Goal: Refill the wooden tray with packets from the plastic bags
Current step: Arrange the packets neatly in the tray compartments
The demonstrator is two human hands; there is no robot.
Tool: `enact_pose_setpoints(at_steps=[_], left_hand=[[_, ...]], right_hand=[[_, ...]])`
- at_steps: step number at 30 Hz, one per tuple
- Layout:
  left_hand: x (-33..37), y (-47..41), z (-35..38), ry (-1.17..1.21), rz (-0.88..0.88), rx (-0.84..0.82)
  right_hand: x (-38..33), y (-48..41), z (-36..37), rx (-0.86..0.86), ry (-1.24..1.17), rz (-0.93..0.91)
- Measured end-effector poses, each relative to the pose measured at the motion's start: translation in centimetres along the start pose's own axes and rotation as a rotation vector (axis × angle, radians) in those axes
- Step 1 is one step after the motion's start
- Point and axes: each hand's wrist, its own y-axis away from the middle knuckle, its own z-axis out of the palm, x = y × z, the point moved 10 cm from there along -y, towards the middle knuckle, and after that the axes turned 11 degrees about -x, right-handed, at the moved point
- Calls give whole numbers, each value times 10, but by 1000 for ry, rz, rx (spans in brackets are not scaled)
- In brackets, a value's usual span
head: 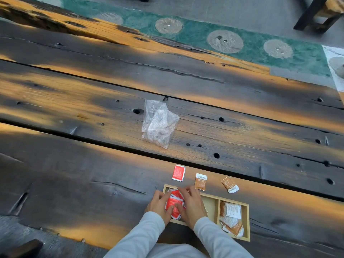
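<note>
Surface [93, 164]: dark planks with open gaps and holes; a packet flicked past the wooden tray could drop into one.
Plastic bags [160, 123]: crumpled, well beyond the tray; they look emptied.
Wooden tray [248, 220]: at the surface's near edge; a sideways squeeze could slide it.
Right hand [192, 206]: fingers [186, 190] curved narrow over the stack's right side in the tray's left compartment.
Left hand [158, 203]: fingers curled against the stack's left side, thumb on top.
Red packets [174, 202]: heaped to the rim; uneven pressure may spill them.
Loose packets [201, 181]: three just beyond the tray's far rim, not yet in.
</note>
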Motion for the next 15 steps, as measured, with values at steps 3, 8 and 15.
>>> enact_pose_setpoints(at_steps=[3, 8, 15], left_hand=[[-5, 2, -2, 16, 10, 13], [-6, 4, -2, 47, 3, 15], [-9, 9, -22, 179, 21, 156]], right_hand=[[3, -4, -7, 14, -241, 49], [20, 15, -60, 419, -690, 119], [22, 1, -16, 0, -489, 156]])
